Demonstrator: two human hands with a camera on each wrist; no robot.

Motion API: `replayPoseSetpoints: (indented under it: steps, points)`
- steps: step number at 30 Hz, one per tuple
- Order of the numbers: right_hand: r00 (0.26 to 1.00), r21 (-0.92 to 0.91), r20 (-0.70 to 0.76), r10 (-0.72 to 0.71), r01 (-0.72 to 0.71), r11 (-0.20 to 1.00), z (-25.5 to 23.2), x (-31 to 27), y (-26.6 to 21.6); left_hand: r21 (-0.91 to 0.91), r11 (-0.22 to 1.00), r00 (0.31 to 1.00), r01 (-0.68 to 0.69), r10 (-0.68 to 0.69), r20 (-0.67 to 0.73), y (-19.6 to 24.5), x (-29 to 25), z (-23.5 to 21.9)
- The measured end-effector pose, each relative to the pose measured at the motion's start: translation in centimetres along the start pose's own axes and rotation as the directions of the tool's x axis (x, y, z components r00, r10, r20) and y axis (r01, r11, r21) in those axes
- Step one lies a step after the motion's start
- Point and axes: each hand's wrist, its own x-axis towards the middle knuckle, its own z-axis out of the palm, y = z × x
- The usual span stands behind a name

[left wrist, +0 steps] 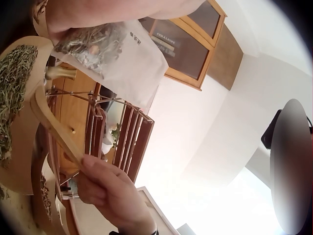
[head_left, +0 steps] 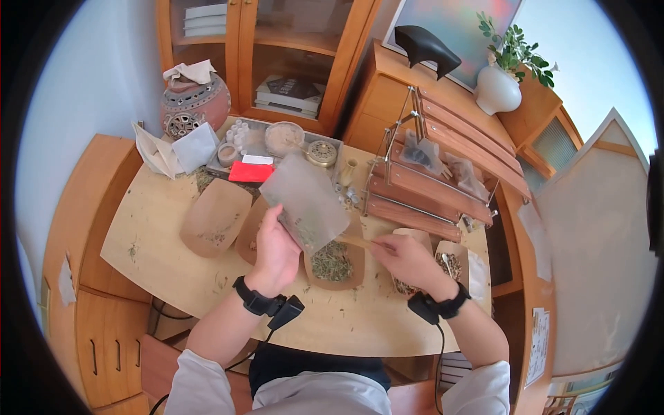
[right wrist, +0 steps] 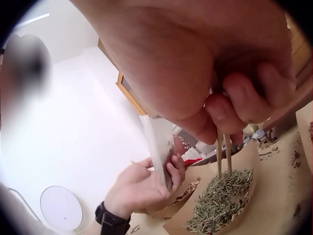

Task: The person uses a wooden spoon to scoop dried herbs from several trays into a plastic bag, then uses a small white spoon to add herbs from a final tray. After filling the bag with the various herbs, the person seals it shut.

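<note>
My left hand [head_left: 275,252] grips a translucent pouch [head_left: 304,200] by its side, tilted over the paper trays. Dried herb pieces [left wrist: 95,46] show through its lower part in the left wrist view. Between thumb and fingers, my right hand [head_left: 413,264] pinches wooden tweezers [left wrist: 58,134]. Their two tips reach the green dried herbs [right wrist: 220,198] in the right wrist view. Those cut stems lie in a brown paper tray [head_left: 337,283] in front of me, partly covered by the pouch in the head view.
Another paper tray [head_left: 200,220] stands to the left. Right of my work are trays of darker dried pieces, one with a small spoon [head_left: 447,263]. Behind sit a grey tray [head_left: 259,135] with jars, a red packet [head_left: 250,171], and a wooden slatted rack [head_left: 429,197].
</note>
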Motion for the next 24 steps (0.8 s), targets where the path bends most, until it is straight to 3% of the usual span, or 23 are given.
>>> replayPoseSetpoints:
  steps: [6,9,12,15,19,22,24]
  points:
    - [0.997,-0.186,-0.042,-0.059,0.050,0.981,1.6,1.4,-2.8,0.002,1.000,0.999,-0.005,0.005,-0.039,0.4,-0.1,0.3]
    - [0.998,-0.253,0.021,-0.057,0.061,0.966,1.0,0.6,-2.0,0.000,1.000,1.000,-0.010,0.010,-0.028,0.6,-0.3,0.6]
    - [0.999,-0.108,0.049,-0.011,0.016,0.994,-0.7,-0.1,-0.5,0.000,1.000,1.000,-0.012,0.012,-0.024,0.7,-0.3,0.5]
    - [0.997,0.003,-0.052,0.053,-0.053,0.999,-1.1,0.5,2.0,0.005,1.000,1.000,-0.013,0.013,-0.022,0.7,-0.2,0.4]
    - [0.998,-0.009,-0.036,0.055,-0.055,0.998,-0.1,1.4,3.0,0.015,1.000,1.000,-0.001,0.002,-0.024,0.6,-0.2,0.5]
    - [0.988,0.042,0.105,0.109,-0.114,0.993,-0.1,0.6,1.8,0.017,1.000,1.000,-0.002,0.002,-0.023,0.8,-0.3,0.7]
    - [0.988,0.072,0.110,0.109,-0.117,0.991,-0.7,-0.1,1.0,0.012,1.000,1.000,-0.001,0.001,-0.014,0.7,-0.2,0.5]
